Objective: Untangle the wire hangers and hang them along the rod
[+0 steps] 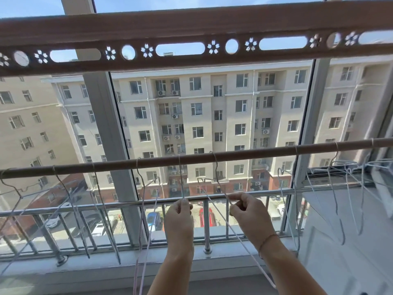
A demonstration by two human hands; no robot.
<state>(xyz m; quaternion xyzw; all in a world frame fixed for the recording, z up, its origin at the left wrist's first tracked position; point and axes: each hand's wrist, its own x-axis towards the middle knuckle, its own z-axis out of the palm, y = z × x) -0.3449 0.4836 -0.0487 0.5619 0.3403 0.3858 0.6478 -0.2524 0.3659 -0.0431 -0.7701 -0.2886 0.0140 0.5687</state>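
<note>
Mostly, wire hangers ran off bottom edge, strands blurred. Raised lower centre, apart: left hand, right hand each pinched wire under rod.

One rod. Nine wire hangers over it, counted by their hooks: three toward the rod's left end, three about its middle, three toward its right end, with the wires at the right end too overlapped to count any other way. Two hands, left hand and right hand, one wire pinched in each. One bracelet, on the right wrist. One perforated rail above, with four round holes, four long slots, the rightmost cut off at the picture's edge, and eight flower cut-outs.
</note>
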